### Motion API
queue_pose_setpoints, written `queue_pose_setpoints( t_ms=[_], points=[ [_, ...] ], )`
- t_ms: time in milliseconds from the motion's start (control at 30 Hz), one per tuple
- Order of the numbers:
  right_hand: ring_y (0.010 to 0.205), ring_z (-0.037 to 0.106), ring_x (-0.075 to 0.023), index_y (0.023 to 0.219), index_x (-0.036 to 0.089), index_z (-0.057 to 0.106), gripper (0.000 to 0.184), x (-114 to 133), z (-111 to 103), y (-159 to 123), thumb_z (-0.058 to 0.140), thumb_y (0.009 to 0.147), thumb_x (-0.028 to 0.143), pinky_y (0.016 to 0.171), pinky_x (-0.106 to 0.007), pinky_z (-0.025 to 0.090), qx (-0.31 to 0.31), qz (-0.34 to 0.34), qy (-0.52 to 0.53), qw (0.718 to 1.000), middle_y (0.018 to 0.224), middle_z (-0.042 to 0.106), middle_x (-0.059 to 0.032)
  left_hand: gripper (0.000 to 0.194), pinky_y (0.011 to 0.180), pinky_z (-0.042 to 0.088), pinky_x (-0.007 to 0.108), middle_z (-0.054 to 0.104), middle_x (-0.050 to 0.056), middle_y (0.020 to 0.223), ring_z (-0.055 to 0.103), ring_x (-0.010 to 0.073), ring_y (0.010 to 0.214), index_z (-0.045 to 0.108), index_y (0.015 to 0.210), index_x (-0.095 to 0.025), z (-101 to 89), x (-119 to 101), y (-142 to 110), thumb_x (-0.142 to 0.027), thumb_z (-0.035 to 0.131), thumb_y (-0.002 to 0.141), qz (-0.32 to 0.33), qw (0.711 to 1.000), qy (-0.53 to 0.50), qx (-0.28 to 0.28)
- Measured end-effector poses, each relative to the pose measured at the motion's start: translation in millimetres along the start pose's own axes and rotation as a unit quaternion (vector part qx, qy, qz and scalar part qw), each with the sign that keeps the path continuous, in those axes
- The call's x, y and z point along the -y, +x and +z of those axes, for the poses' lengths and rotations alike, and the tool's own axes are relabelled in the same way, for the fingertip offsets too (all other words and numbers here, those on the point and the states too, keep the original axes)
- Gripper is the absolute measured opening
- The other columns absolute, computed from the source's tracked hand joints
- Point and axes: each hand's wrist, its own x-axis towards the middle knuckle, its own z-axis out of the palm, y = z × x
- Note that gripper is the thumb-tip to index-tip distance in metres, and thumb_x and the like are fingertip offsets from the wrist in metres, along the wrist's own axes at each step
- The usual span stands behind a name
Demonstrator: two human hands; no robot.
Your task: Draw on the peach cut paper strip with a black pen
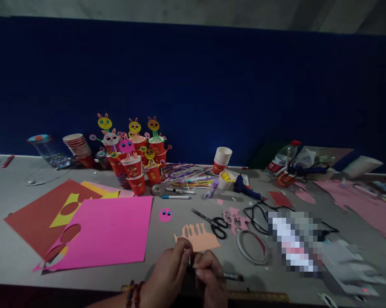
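Both my hands are close together near the table's front edge. My left hand (172, 267) is closed in a pinch, and my right hand (210, 271) is closed beside it. A small dark thing shows between their fingertips, too hidden to name. The end of a black-and-white marker (234, 276) sticks out right of my right hand; whether the hand grips it is hidden. Just beyond my fingers lies peach paper (197, 239) with cut-out holes. A pink paper face (166, 214) with blue eyes lies farther left. Black-handled scissors (215, 224) lie on the table, blades pointing up-left.
At left are magenta (116, 231) and red-brown sheets (42, 209). Behind them stand red cups (137, 183) with paper animal figures. Pipe cleaners (189, 174), a glue stick (213, 188), a blue glue gun (246, 187), a tape roll (252, 247) and a black cable (255, 222) lie beyond and right.
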Motion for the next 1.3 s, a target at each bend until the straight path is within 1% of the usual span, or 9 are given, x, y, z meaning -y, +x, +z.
queue_pose_setpoints(
  t_ms=[133, 267, 367, 467, 733, 833, 1000, 1133, 1300],
  points=[
    [0.045, 0.034, -0.0084, 0.066, 0.022, 0.048, 0.031, 17.0, -1.7, 12.7, 0.067, 0.076, 0.045, 0.045, -0.021, 0.032, 0.024, 0.048, -0.051, 0.997, 0.057, 0.047, 0.0055, 0.036, 0.066, 0.046, 0.024, 0.065, 0.003, 0.082, 0.062, 0.0165, 0.075, 0.048, 0.1, -0.023, -4.7, -1.4, 4.1, -0.05, 0.025, 0.104, -0.001, 0.999, -0.023, 0.035],
    [0.048, 0.046, -0.0114, 0.099, 0.022, 0.058, 0.034, 37.8, -16.6, 34.6, 0.066, 0.082, 0.051, 0.047, -0.021, 0.034, 0.061, 0.089, -0.132, 0.985, 0.059, 0.056, 0.0045, 0.023, 0.071, 0.049, 0.021, 0.07, 0.001, 0.091, 0.067, 0.0145, 0.083, 0.056, 0.102, -0.023, -39.1, 14.3, 31.8, -0.034, 0.036, 0.103, 0.05, 0.987, 0.142, 0.057],
    [0.048, 0.048, -0.0129, 0.117, 0.021, 0.055, 0.047, 46.2, -39.5, 48.4, 0.06, 0.087, 0.056, 0.046, -0.022, 0.035, -0.027, 0.03, -0.214, 0.976, 0.061, 0.061, 0.0026, 0.023, 0.081, 0.05, 0.029, 0.069, 0.006, 0.101, 0.065, 0.0194, 0.094, 0.058, 0.105, -0.02, -72.2, 33.8, 65.1, -0.026, 0.036, 0.101, 0.042, 0.974, 0.224, -0.001],
    [0.051, 0.052, -0.0144, 0.108, 0.018, 0.06, 0.044, 46.0, -60.5, 54.8, 0.06, 0.087, 0.057, 0.05, -0.024, 0.042, -0.081, -0.039, -0.291, 0.953, 0.06, 0.06, 0.0016, 0.021, 0.086, 0.047, 0.037, 0.068, 0.01, 0.1, 0.063, 0.0244, 0.097, 0.059, 0.102, -0.016, -88.3, 49.2, 95.2, -0.023, 0.04, 0.1, 0.037, 0.953, 0.299, -0.033],
    [0.064, 0.065, -0.0191, 0.093, 0.021, 0.068, 0.03, 34.6, -74.4, 47.0, 0.056, 0.093, 0.049, 0.058, -0.026, 0.051, -0.047, -0.125, -0.429, 0.894, 0.071, 0.067, -0.0027, 0.016, 0.097, 0.041, 0.044, 0.064, 0.011, 0.111, 0.054, 0.029, 0.112, 0.063, 0.103, -0.016, -71.5, 66.6, 123.1, -0.029, 0.06, 0.093, 0.074, 0.899, 0.432, -0.022],
    [0.066, 0.066, -0.0195, 0.091, 0.021, 0.067, 0.029, 34.0, -74.5, 46.3, 0.053, 0.095, 0.046, 0.059, -0.026, 0.052, -0.029, -0.148, -0.473, 0.868, 0.076, 0.07, -0.0041, 0.018, 0.099, 0.04, 0.045, 0.061, 0.012, 0.119, 0.051, 0.029, 0.118, 0.063, 0.108, -0.017, -80.2, 72.8, 127.8, -0.027, 0.058, 0.094, 0.066, 0.884, 0.461, -0.031],
    [0.065, 0.066, -0.0191, 0.092, 0.021, 0.066, 0.027, 34.0, -72.3, 48.6, 0.051, 0.096, 0.043, 0.057, -0.026, 0.051, 0.001, -0.146, -0.522, 0.84, 0.076, 0.07, -0.0039, 0.014, 0.096, 0.045, 0.044, 0.066, 0.011, 0.107, 0.058, 0.0257, 0.109, 0.066, 0.102, -0.014, -100.2, 83.8, 137.5, -0.023, 0.058, 0.095, 0.031, 0.87, 0.492, -0.014],
    [0.064, 0.065, -0.0186, 0.091, 0.022, 0.065, 0.026, 35.3, -71.0, 48.0, 0.05, 0.096, 0.042, 0.057, -0.026, 0.049, 0.012, -0.136, -0.538, 0.832, 0.075, 0.07, -0.003, 0.022, 0.099, 0.046, 0.047, 0.065, 0.007, 0.111, 0.059, 0.0233, 0.11, 0.065, 0.104, -0.015, -102.2, 90.4, 141.3, -0.035, 0.059, 0.096, 0.02, 0.868, 0.496, 0.009],
    [0.068, 0.066, -0.019, 0.09, 0.021, 0.066, 0.026, 37.3, -70.3, 46.6, 0.05, 0.096, 0.041, 0.061, -0.026, 0.05, 0.002, -0.125, -0.528, 0.84, 0.077, 0.071, -0.0038, 0.02, 0.098, 0.046, 0.046, 0.066, 0.007, 0.109, 0.06, 0.0231, 0.11, 0.065, 0.105, -0.015, -97.1, 93.7, 143.7, -0.032, 0.059, 0.096, 0.03, 0.875, 0.482, 0.013]
  ],
)
